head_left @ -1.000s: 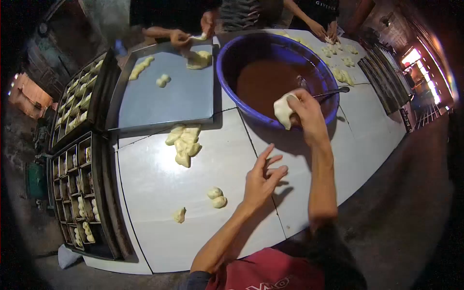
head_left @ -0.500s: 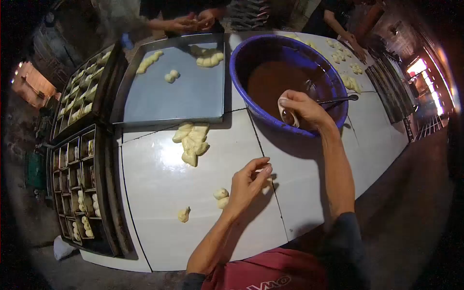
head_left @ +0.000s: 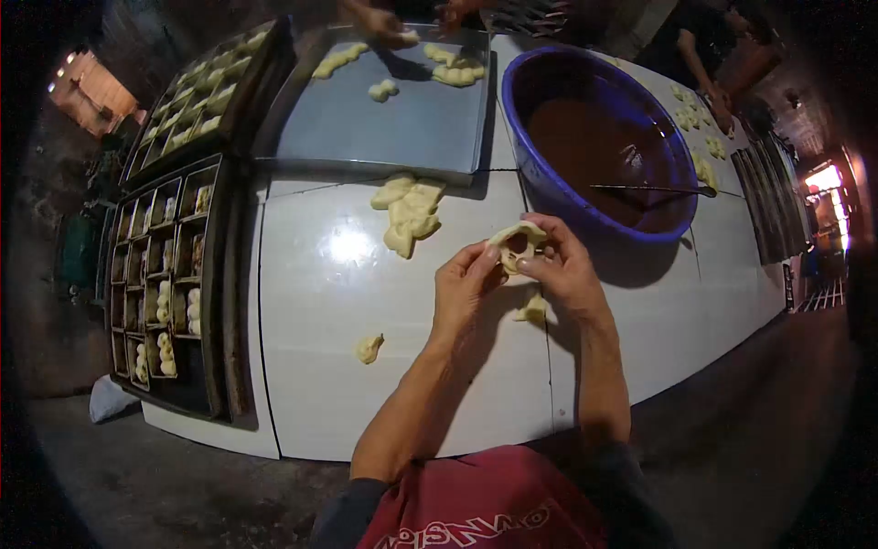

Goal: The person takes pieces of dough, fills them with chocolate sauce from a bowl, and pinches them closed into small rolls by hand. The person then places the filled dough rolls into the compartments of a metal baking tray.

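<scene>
- We stood at a white table (head_left: 393, 311), with most things lying on it.
- To our left we had two dark pans split into compartments, an upper pan (head_left: 243, 101) and a lower pan (head_left: 229, 284); rows of pale balls sat in some of the lower one's compartments.
- Ahead we saw a grey metal tray (head_left: 384, 128) with several dough pieces on it.
- Right of the tray we had a blue tub (head_left: 585, 206) of brown filling (head_left: 585, 142).
- We held our right hand (head_left: 567, 261) curled round one side of a dough piece, thumb pressing its edge.
- We had our left hand (head_left: 464, 282) at its other side, fingertips pinched on the rim.
- Nearer than the tray we saw a dough pile (head_left: 409, 215).
- A dark handle (head_left: 654, 188) stuck out over the tub's right rim.
- We kept the held dough (head_left: 512, 233) above the table, just before the tub, brown showing inside.
- Below our hands lay a dough scrap (head_left: 532, 307), partly hidden; to its left, a smaller lump (head_left: 369, 349).
</scene>
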Tool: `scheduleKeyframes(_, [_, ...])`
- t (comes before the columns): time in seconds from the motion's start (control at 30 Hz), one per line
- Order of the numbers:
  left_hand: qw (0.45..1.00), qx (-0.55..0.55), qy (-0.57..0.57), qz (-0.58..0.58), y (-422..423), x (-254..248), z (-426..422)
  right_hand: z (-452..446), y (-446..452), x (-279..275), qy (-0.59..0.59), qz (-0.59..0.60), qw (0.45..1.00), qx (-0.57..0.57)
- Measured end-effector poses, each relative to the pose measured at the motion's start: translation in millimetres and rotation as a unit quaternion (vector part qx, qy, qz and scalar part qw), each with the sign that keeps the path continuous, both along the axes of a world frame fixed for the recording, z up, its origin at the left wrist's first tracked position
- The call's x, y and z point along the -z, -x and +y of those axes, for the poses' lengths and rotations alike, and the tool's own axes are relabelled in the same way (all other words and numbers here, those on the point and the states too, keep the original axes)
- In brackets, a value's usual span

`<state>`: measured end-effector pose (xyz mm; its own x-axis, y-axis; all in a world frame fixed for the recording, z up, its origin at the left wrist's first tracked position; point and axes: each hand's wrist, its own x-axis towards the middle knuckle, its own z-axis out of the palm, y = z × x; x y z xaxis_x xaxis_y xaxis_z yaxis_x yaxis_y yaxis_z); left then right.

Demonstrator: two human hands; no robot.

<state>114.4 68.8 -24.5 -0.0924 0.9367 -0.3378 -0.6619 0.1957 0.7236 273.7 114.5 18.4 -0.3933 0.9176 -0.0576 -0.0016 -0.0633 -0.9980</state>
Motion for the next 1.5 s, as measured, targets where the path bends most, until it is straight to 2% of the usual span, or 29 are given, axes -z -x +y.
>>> scheduleKeyframes(0.07, [1.0, 0.001, -0.004, 0.022, 13.0, 2.4, -9.6, -12.0, 14.6, 18.7, -0.216, -0.125, 0.968, 0.008])
scheduleKeyframes(0.1, [0.999, -0.006, -0.013, 0.034, 15.8, 1.7, -14.0, -23.1, 27.3, 10.3, -0.245, -0.181, 0.952, 0.023])
scheduleKeyframes(0.17, [0.998, -0.017, -0.032, 0.06, 18.4, -2.3, -21.2, -30.9, 40.1, 26.8, -0.261, -0.179, 0.948, 0.044])
scheduleKeyframes(0.23, [0.987, -0.055, -0.051, 0.139, 20.5, -3.3, -25.0, -36.7, 56.3, 37.0, -0.289, -0.171, 0.936, 0.105])
scheduleKeyframes(0.27, [0.976, -0.082, -0.077, 0.186, 20.8, -1.5, -26.6, -38.2, 60.2, 36.9, -0.261, -0.156, 0.947, 0.104])
scheduleKeyframes(0.33, [0.976, -0.068, -0.055, 0.202, 30.7, -7.0, -29.4, -37.8, 67.8, 30.5, -0.205, -0.127, 0.965, 0.104])
scheduleKeyframes(0.37, [0.975, -0.06, -0.045, 0.209, 34.6, -11.5, -29.0, -35.5, 70.6, 30.1, -0.086, -0.094, 0.988, 0.093])
scheduleKeyframes(0.4, [0.986, -0.074, -0.08, 0.123, 34.8, -17.5, -27.5, -35.5, 71.0, 31.8, -0.044, -0.039, 0.995, 0.08])
scheduleKeyframes(0.47, [0.992, -0.005, -0.052, 0.116, 49.9, -15.6, -23.9, -34.6, 70.1, 34.9, 0.039, 0.069, 0.996, 0.052])
scheduleKeyframes(0.5, [0.992, 0.025, -0.034, 0.118, 59.2, -19.5, -22.7, -36.5, 71.6, 28.5, 0.029, 0.028, 0.998, 0.045])
scheduleKeyframes(0.6, [0.986, 0.083, 0.012, 0.146, 84.0, -25.3, -19.4, -50.5, 68.0, 11.5, -0.02, 0.015, 0.999, -0.028])
scheduleKeyframes(0.63, [0.988, 0.075, 0.005, 0.138, 85.9, -21.6, -19.6, -46.4, 66.5, 18.0, -0.217, -0.059, 0.973, -0.057])
scheduleKeyframes(0.73, [0.991, 0.049, -0.03, 0.119, 76.5, -30.5, -30.1, -48.2, 69.4, 26.8, -0.229, -0.091, 0.969, -0.004])
scheduleKeyframes(0.83, [0.991, 0.039, -0.073, 0.103, 73.1, -31.0, -31.8, -43.7, 78.4, 30.0, -0.359, -0.076, 0.929, 0.048])
scheduleKeyframes(0.93, [0.985, 0.06, -0.106, 0.121, 76.1, -31.9, -32.3, -46.3, 94.2, 32.0, -0.4, -0.049, 0.903, 0.149])
scheduleKeyframes(1.03, [0.975, 0.094, -0.142, 0.145, 77.4, -22.1, -30.7, -45.8, 98.1, 41.5, -0.393, -0.04, 0.904, 0.166])
scheduleKeyframes(1.1, [0.979, 0.072, -0.149, 0.119, 71.7, -23.0, -36.1, -42.2, 98.9, 46.2, -0.413, -0.038, 0.893, 0.177])
scheduleKeyframes(1.17, [0.989, 0.046, -0.126, 0.062, 64.4, -30.4, -42.1, -40.3, 95.8, 43.9, -0.413, -0.096, 0.886, 0.19])
scheduleKeyframes(1.2, [0.985, 0.052, -0.116, 0.118, 64.0, -25.1, -42.3, -39.3, 94.7, 42.9, -0.404, -0.121, 0.887, 0.19])
scheduleKeyframes(1.27, [0.966, 0.065, -0.096, 0.229, 66.9, -11.3, -38.9, -37.3, 85.9, 46.4, -0.333, -0.177, 0.917, 0.132])
scheduleKeyframes(1.33, [0.978, 0.026, -0.077, 0.193, 67.7, -6.2, -38.9, -42.4, 85.1, 37.8, -0.298, -0.184, 0.931, 0.101])
scheduleKeyframes(1.4, [0.986, 0.01, -0.034, 0.166, 69.4, -3.8, -41.1, -55.3, 85.5, 18.3, -0.3, -0.141, 0.938, 0.099])
scheduleKeyframes(1.43, [0.988, 0.02, -0.025, 0.149, 70.4, -4.5, -43.0, -59.6, 79.8, 14.6, -0.319, -0.164, 0.932, 0.05])
scheduleKeyframes(1.5, [0.992, 0.045, -0.006, 0.116, 71.1, -9.0, -50.1, -61.5, 70.3, 20.0, -0.287, -0.168, 0.943, -0.013])
